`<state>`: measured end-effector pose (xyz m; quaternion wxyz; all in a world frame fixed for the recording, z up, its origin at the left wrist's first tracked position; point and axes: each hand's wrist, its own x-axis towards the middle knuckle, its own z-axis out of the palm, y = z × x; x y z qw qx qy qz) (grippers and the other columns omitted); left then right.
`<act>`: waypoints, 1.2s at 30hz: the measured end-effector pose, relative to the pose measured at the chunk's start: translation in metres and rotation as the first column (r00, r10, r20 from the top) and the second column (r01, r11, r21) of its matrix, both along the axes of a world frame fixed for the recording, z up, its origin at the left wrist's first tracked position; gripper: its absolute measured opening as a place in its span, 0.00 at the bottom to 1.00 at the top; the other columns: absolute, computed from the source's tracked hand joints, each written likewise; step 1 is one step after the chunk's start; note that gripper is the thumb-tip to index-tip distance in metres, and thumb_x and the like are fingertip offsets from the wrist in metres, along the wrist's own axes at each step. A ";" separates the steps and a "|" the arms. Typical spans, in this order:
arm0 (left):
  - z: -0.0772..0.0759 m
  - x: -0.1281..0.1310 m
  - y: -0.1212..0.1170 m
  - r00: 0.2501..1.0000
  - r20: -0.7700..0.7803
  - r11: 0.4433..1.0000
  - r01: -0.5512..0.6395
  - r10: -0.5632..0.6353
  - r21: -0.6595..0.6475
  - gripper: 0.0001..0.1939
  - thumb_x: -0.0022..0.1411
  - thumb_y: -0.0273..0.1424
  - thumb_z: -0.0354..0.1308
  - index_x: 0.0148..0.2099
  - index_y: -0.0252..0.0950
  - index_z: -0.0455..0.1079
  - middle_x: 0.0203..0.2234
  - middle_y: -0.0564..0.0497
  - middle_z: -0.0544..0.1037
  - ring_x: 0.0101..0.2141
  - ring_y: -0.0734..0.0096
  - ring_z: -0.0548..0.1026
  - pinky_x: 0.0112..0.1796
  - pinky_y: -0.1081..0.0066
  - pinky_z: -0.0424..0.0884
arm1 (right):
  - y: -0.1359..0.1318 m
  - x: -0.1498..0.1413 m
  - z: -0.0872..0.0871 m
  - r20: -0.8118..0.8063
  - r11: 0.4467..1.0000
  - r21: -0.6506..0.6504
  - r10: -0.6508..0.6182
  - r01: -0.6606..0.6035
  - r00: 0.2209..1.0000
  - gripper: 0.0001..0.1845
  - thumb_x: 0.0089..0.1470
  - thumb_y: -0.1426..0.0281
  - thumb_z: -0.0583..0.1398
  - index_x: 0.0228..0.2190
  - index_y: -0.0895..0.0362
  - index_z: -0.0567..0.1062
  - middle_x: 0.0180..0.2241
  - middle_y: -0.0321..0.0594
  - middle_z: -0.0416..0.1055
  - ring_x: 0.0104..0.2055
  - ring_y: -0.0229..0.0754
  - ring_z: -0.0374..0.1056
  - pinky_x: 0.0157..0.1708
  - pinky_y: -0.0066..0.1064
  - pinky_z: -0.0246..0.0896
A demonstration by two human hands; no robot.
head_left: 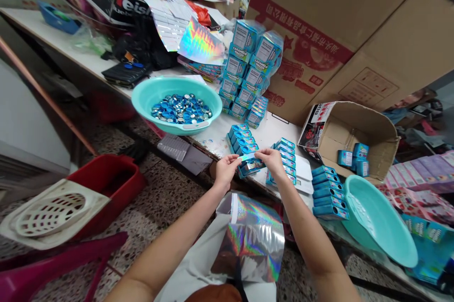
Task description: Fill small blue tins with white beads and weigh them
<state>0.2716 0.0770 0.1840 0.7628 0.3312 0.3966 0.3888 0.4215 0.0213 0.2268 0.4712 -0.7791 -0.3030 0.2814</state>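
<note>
Between both hands stretches a small, light blue holographic sticker strip (pixel 248 155). My left hand (pixel 226 170) pinches its left end, and my right hand (pixel 272 162) has the other end between the fingertips. Just under the strip lies the nearest small blue box (pixel 251 166), at the front of a row of blue boxes (pixel 242 137); whether the strip touches it I cannot tell. Another row of blue boxes (pixel 285 154) stands right of my right hand. Across my lap rests a shiny holographic sheet (pixel 257 245).
A turquoise basin (pixel 140 98) with blue and silver round pieces stands at left. Wrapped blue boxes (pixel 244 75) are stacked before a large carton (pixel 329 22). To the right are a white scale (pixel 304 174), an open carton (pixel 354 124), more boxes (pixel 328 193) and another turquoise basin (pixel 390 226).
</note>
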 end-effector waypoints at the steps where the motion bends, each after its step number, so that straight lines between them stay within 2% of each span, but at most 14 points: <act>1: -0.001 0.000 0.000 1.000 -0.002 1.000 -0.004 0.004 -0.005 0.15 0.39 0.31 0.68 0.32 0.31 0.72 0.21 0.53 0.75 0.23 0.77 0.71 0.26 0.77 0.64 | 0.001 0.000 -0.001 0.005 1.000 -0.009 0.000 0.000 1.000 0.14 0.35 0.63 0.66 0.25 0.61 0.78 0.21 0.37 0.73 0.21 0.34 0.63 0.22 0.25 0.57; 11: -0.003 0.003 0.000 1.000 -0.017 1.000 0.003 -0.003 -0.026 0.16 0.39 0.30 0.67 0.34 0.31 0.72 0.20 0.53 0.74 0.22 0.78 0.70 0.24 0.78 0.62 | 0.004 0.003 -0.007 0.181 0.993 -0.116 0.012 0.009 0.983 0.10 0.39 0.65 0.64 0.24 0.58 0.79 0.22 0.35 0.74 0.22 0.35 0.66 0.23 0.25 0.59; 16: -0.007 0.004 0.000 1.000 -0.030 1.000 0.001 -0.002 -0.030 0.18 0.39 0.31 0.68 0.34 0.30 0.71 0.21 0.53 0.74 0.23 0.79 0.71 0.25 0.78 0.62 | 0.003 0.000 -0.001 0.236 0.986 -0.166 0.032 0.008 0.971 0.08 0.40 0.66 0.63 0.24 0.57 0.79 0.22 0.34 0.75 0.22 0.35 0.66 0.23 0.24 0.57; 19: -0.011 0.007 0.000 0.999 -0.032 0.998 0.000 -0.002 -0.069 0.19 0.38 0.32 0.69 0.34 0.30 0.71 0.22 0.53 0.74 0.24 0.78 0.72 0.25 0.78 0.62 | 0.004 -0.002 0.006 0.324 0.975 -0.222 0.101 -0.028 0.941 0.05 0.41 0.67 0.63 0.23 0.56 0.78 0.22 0.34 0.75 0.24 0.35 0.67 0.25 0.25 0.56; 23: -0.015 0.012 -0.001 1.000 -0.001 0.989 0.009 -0.009 -0.148 0.19 0.37 0.30 0.70 0.34 0.31 0.72 0.23 0.54 0.74 0.24 0.80 0.71 0.25 0.79 0.61 | 0.009 -0.005 0.013 0.466 0.942 -0.331 0.207 -0.047 0.860 0.02 0.42 0.69 0.63 0.23 0.55 0.75 0.24 0.33 0.74 0.28 0.37 0.68 0.28 0.25 0.54; 26: -0.016 0.015 -0.003 1.000 0.010 0.985 0.004 -0.003 -0.175 0.19 0.37 0.30 0.70 0.33 0.31 0.71 0.23 0.54 0.74 0.24 0.81 0.71 0.25 0.79 0.60 | 0.012 -0.003 0.014 0.554 0.922 -0.387 0.234 -0.002 0.799 0.09 0.41 0.69 0.64 0.30 0.54 0.73 0.27 0.34 0.73 0.30 0.38 0.67 0.29 0.26 0.53; 29: -0.015 0.015 -0.004 1.000 -0.003 0.981 -0.001 0.000 -0.194 0.19 0.38 0.30 0.71 0.33 0.32 0.69 0.23 0.55 0.73 0.23 0.81 0.70 0.24 0.79 0.59 | 0.010 0.002 0.011 0.609 0.909 -0.412 0.220 0.067 0.762 0.17 0.40 0.65 0.65 0.34 0.53 0.69 0.29 0.34 0.72 0.30 0.39 0.65 0.28 0.26 0.51; 36: -0.008 0.015 -0.004 0.984 -0.178 0.991 0.001 -0.025 -0.133 0.18 0.48 0.29 0.66 0.35 0.37 0.58 0.19 0.60 0.66 0.18 0.82 0.64 0.21 0.78 0.56 | 0.003 -0.001 0.005 0.579 0.909 -0.408 0.184 0.087 0.794 0.13 0.43 0.60 0.65 0.27 0.53 0.69 0.27 0.33 0.71 0.30 0.38 0.64 0.28 0.26 0.49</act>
